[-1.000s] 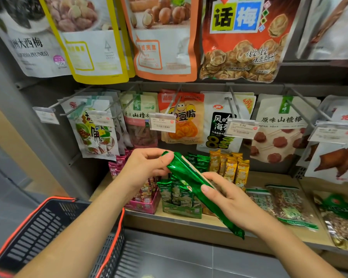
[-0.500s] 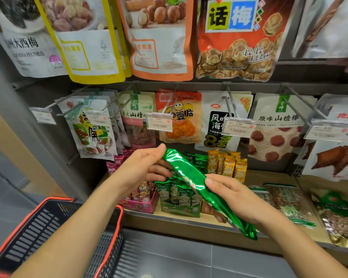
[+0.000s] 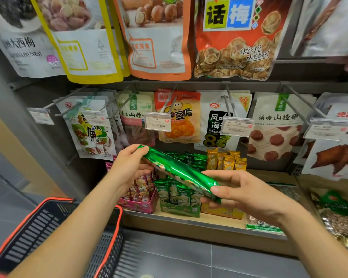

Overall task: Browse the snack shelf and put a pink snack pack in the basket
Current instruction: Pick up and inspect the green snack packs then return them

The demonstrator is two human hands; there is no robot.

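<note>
Small pink snack packs [image 3: 142, 186] stood upright in a pink cardboard display box [image 3: 141, 206] on the wooden shelf [image 3: 215, 221], left of frame centre, partly hidden by the left hand [image 3: 129, 167]. In front of them both hands held a long green foil snack pack [image 3: 177, 173] slantwise: the left hand pinched its upper end, and the right hand [image 3: 243, 193] curled round its lower end. A black mesh basket [image 3: 38, 223] with a red rim sat at lower left.

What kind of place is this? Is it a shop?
Most likely a shop's snack aisle: snack bags hang on metal pegs with price tags in front, and a red-rimmed shopping basket is close by. The left hand and right hand grip a green snack pack.
</note>
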